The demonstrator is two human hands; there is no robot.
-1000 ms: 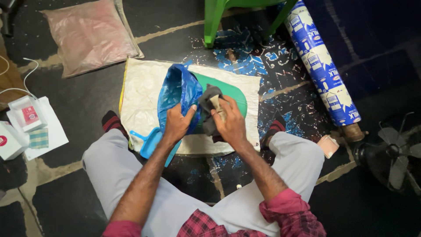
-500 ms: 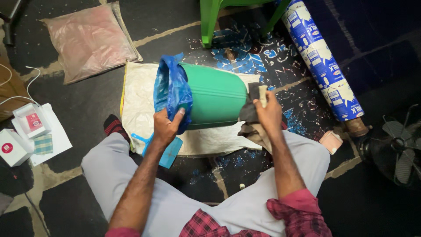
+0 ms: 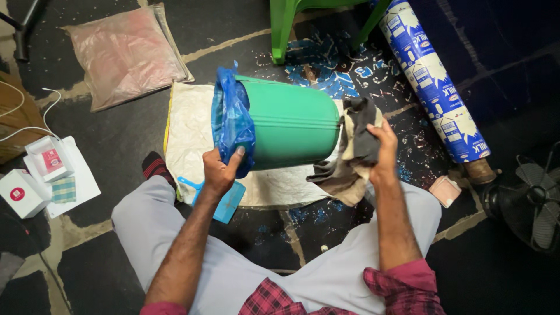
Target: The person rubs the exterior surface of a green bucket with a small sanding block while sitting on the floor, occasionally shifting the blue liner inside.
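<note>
**Holding a green bucket on its side, one hand at each end**

Lying across the middle of the frame, the green bucket (image 3: 290, 125) has its long axis running left to right — the mouth, lined with a blue plastic bag (image 3: 232, 121), points to the left, the bottom to the right. It hangs above a white sack (image 3: 188, 134) spread on the dark floor (image 3: 122, 134). The left hand (image 3: 220, 172) grips the rim from below, fingers pressed on the bag. The right hand (image 3: 382, 149) is closed around a crumpled cloth (image 3: 350, 157) — touching the bottom end, so this hand is nearer the base.
</note>
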